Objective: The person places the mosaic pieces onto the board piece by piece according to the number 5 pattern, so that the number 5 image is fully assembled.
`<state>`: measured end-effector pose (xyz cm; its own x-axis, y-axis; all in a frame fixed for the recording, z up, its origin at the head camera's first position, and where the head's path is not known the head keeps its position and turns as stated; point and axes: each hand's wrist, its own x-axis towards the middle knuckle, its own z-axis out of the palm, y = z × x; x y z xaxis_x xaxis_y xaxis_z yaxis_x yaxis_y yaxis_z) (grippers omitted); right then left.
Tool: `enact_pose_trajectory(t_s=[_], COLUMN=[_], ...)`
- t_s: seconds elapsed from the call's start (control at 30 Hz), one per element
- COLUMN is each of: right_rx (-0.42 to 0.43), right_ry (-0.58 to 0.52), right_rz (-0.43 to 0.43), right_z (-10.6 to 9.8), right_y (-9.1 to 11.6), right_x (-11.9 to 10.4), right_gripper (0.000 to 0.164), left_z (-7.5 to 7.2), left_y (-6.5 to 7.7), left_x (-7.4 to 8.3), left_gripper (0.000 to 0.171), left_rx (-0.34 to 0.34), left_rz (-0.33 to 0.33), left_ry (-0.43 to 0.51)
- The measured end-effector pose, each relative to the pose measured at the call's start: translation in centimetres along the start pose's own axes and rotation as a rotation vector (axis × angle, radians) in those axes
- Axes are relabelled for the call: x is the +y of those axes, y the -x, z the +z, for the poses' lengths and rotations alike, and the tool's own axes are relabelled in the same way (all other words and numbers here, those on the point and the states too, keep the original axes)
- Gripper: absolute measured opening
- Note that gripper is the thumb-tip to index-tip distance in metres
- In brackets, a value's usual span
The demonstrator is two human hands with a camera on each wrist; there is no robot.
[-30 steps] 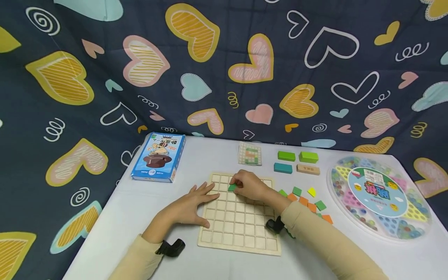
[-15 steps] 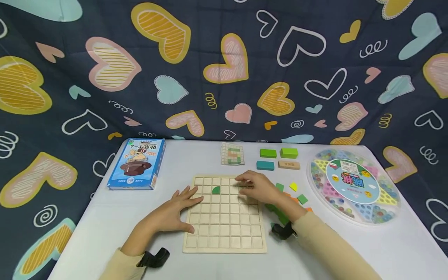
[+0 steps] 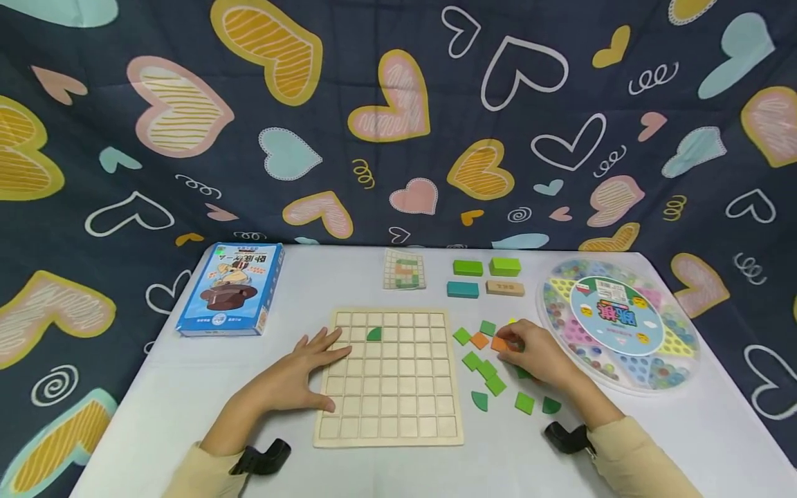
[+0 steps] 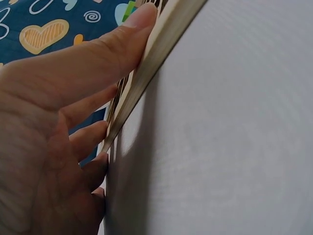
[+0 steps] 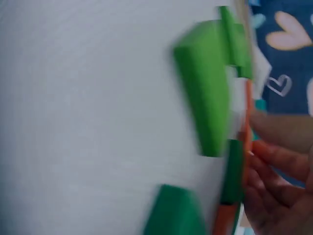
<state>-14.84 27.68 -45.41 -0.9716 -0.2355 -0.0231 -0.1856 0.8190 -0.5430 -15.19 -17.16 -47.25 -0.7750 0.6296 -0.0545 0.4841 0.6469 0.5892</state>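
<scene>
The pale wooden grid board (image 3: 389, 377) lies flat on the table, one dark green quarter-round tile (image 3: 374, 334) sitting in a cell of its second row. Along the board's left side my left hand (image 3: 292, 377) rests with spread fingers, thumb and fingertips at the rim; the left wrist view shows the thumb on the board's edge (image 4: 146, 78). My right hand (image 3: 538, 353) is over the loose tiles right of the board, thumb and index finger pinching an orange square tile (image 3: 499, 344). In the blurred right wrist view that orange tile (image 5: 248, 98) shows edge-on at the fingertips.
Several green tiles (image 3: 487, 370) and another orange tile (image 3: 479, 340) lie around the right hand. Behind are a pattern card (image 3: 403, 270), several blocks (image 3: 468, 268) and a blue box (image 3: 230, 290). A round marble game case (image 3: 616, 328) stands at the right.
My right hand has let go of the green quarter-round tile in the board and moved right to the loose tiles. The left hand stays at the board's edge. The head view has shifted.
</scene>
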Motion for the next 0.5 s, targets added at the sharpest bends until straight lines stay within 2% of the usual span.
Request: enact_pose_trajectory(t_s=[0.1, 0.2, 0.37, 0.5], right_rx=[0.024, 0.057, 0.058, -0.039], right_ry=[0.089, 0.107, -0.014, -0.115], right_rz=[-0.019, -0.051, -0.186, -0.317], right_z=[0.1, -0.1, 1.1, 3.9], right_y=[0.0, 0.2, -1.4, -3.8], right_x=[-0.6, -1.9, -6.5, -10.6], right_gripper=[0.022, 0.02, 0.024, 0.024], left_z=[-0.1, 0.0, 0.0, 0.0], left_y=[0.0, 0.0, 0.3, 0.5], left_x=[0.1, 0.1, -0.2, -0.3], left_gripper=[0.095, 0.094, 0.095, 0.095], left_rx=[-0.004, -0.025, -0.026, -0.018], left_rz=[0.006, -0.002, -0.034, -0.027], left_ry=[0.003, 0.003, -0.012, -0.011])
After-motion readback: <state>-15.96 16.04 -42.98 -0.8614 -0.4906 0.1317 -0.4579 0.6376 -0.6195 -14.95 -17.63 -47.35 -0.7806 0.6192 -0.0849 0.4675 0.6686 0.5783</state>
